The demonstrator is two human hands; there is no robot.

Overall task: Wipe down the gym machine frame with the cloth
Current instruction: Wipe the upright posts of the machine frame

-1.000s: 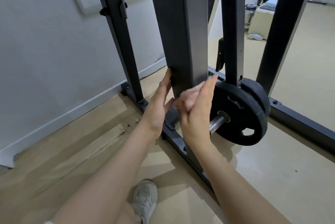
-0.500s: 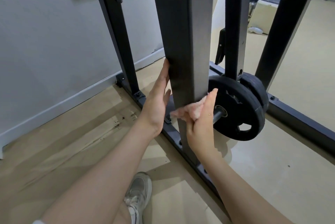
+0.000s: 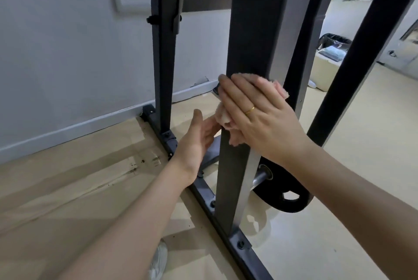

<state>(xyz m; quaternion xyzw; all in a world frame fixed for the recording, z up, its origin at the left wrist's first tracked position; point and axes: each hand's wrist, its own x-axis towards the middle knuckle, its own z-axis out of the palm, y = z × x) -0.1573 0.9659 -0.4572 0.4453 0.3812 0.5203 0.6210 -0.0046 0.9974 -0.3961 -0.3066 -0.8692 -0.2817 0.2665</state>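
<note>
Shifted since the earlier frames: right hand (image 3: 260, 116) off the right edge of the near upright post (image 3: 246, 53) and onto its near face, higher up, palm now flat over the pink cloth (image 3: 228, 121); left hand (image 3: 196, 141) dropped away from the post's left face.

Pressing the cloth against the post with straight, spread fingers, cloth bunched beneath and poking out at upper right and lower left. Left hand relaxed and uncurled just left of the post, fingertips close to the lower tuft of cloth; touching it or not, cannot tell.

Likely mid-wipe on the near upright. Next move, by judgement: steady pressure and a stroke along the face, upward or down toward the base rail (image 3: 203, 191), without letting the cloth slip out.

Hidden or unclear: most of the cloth under the palm; post top cut off above; weight plate (image 3: 287, 198) half masked by post and right forearm; far-room clutter at right too small to name; white shoe (image 3: 158, 261) cropped at the bottom edge.
</note>
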